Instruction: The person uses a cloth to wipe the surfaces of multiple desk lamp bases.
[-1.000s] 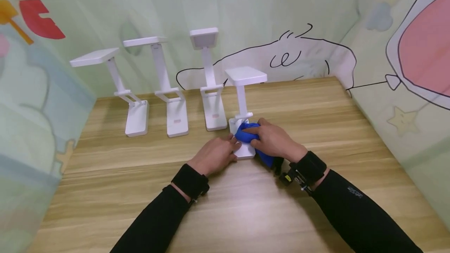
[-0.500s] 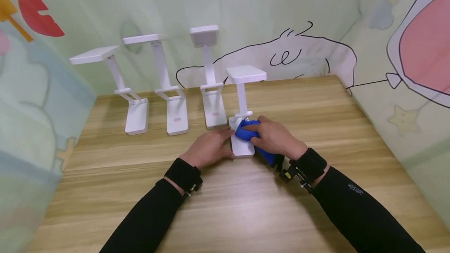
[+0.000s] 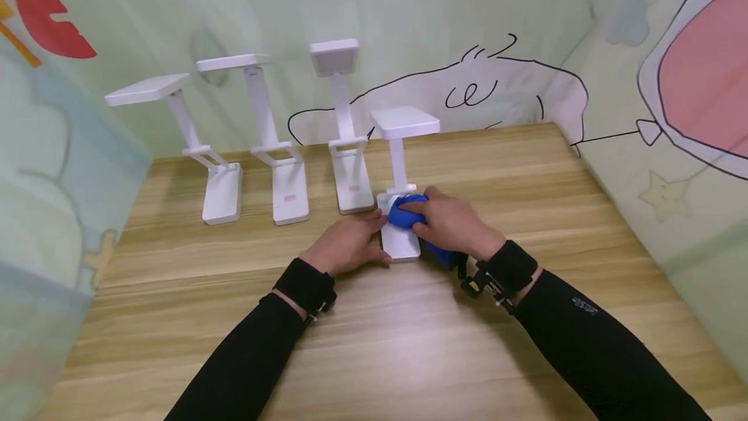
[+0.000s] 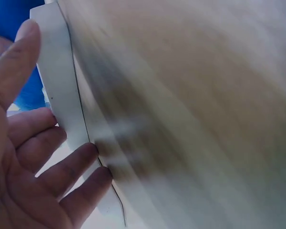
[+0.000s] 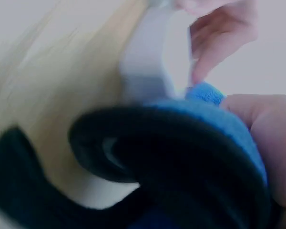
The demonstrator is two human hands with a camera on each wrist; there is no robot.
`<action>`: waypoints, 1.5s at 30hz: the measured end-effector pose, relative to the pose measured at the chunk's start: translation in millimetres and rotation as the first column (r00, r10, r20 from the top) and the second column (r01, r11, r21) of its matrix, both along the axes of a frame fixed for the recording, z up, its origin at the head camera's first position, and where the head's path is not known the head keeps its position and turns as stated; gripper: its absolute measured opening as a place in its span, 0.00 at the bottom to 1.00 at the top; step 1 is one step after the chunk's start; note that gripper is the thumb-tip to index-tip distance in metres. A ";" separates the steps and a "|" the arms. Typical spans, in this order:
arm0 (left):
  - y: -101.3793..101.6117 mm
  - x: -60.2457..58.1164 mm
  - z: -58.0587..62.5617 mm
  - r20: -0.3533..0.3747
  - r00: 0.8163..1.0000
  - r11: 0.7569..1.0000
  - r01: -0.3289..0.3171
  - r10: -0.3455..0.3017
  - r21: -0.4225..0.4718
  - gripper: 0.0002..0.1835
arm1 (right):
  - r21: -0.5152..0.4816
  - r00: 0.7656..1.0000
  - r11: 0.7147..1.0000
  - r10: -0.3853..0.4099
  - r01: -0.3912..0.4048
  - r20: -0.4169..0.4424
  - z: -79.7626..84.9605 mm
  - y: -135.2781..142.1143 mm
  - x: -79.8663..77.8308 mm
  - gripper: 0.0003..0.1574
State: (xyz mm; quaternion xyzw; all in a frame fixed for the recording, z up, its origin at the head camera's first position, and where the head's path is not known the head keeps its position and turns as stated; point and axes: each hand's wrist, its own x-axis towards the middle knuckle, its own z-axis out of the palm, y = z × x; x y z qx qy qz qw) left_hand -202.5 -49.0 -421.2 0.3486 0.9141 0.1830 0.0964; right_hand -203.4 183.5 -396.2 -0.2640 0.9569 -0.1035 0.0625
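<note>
A white desk lamp [image 3: 399,162] stands nearest to me, its flat head [image 3: 404,122] raised over its base [image 3: 400,244]. My left hand [image 3: 346,243] touches the left side of that base. In the left wrist view, the fingers [image 4: 69,169] lie along the base's side, spread apart from the thumb [image 4: 19,59]. My right hand [image 3: 454,221] holds a bunched blue cloth [image 3: 407,213] against the top of the base, below the hinge. Black edging and a black strap show on the cloth [image 5: 200,112] in the blurred right wrist view. The fingertips are partly hidden in it.
Three more white desk lamps stand in a row to the left: one at far left [image 3: 222,193], one beside it [image 3: 290,192], and one [image 3: 353,180] close to my left fingers. Behind the wooden table [image 3: 374,343] hangs a patterned cloth backdrop [image 3: 467,12].
My left hand has shifted from the front of the base to its left side, thumb and fingers now spread apart. The right hand and blue cloth stay in almost the same place on the base.
</note>
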 end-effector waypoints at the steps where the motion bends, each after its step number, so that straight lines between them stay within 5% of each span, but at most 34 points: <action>1: 0.8 0.2 -0.3 0.000 1.000 1.000 0.002 -0.002 0.009 0.44 | 0.008 1.000 1.000 -0.018 0.019 -0.018 -2.6 -0.9 0.8 0.26; 7: 2.2 2.2 -2.8 0.018 1.000 1.000 -0.010 0.010 0.008 0.45 | 0.010 0.999 1.000 0.029 -0.029 0.033 -5.6 -0.3 16.3 0.26; 11: -0.1 1.5 -1.2 0.017 0.999 1.000 -0.029 0.028 0.008 0.45 | 0.000 0.984 0.991 0.131 -0.132 0.117 5.6 3.0 20.9 0.25; 14: -1.3 0.3 0.1 0.012 1.000 1.000 -0.027 0.027 0.016 0.45 | -0.023 0.977 0.990 0.140 -0.139 0.161 13.4 4.1 16.7 0.25; 19: -1.5 0.1 0.1 0.030 0.999 1.000 -0.026 0.025 0.013 0.45 | -0.045 0.999 0.999 0.029 -0.028 0.042 6.7 -1.1 6.6 0.27; 23: -0.2 1.5 -0.9 0.032 0.999 0.999 -0.024 0.023 0.024 0.45 | -0.009 0.997 0.999 0.048 -0.049 -0.057 -3.8 -3.2 12.7 0.26; 29: -0.4 3.7 -0.5 0.020 0.999 0.999 -0.033 0.033 0.015 0.45 | -0.010 0.981 0.982 0.187 -0.187 0.051 0.8 4.7 29.9 0.25; 33: -2.3 3.5 -0.8 0.024 0.999 0.999 -0.031 0.031 0.015 0.45 | -0.048 0.966 0.981 0.193 -0.187 0.170 7.4 9.0 24.7 0.25; 40: -3.4 0.5 -3.9 0.013 1.000 1.000 -0.014 0.014 0.017 0.45 | -0.031 1.000 0.999 -0.006 0.006 0.014 -6.3 0.8 5.2 0.29; 45: -2.0 0.9 -2.4 0.016 1.000 1.000 -0.013 0.012 0.008 0.45 | -0.012 0.996 0.996 0.085 -0.085 0.010 -6.4 -0.2 19.6 0.28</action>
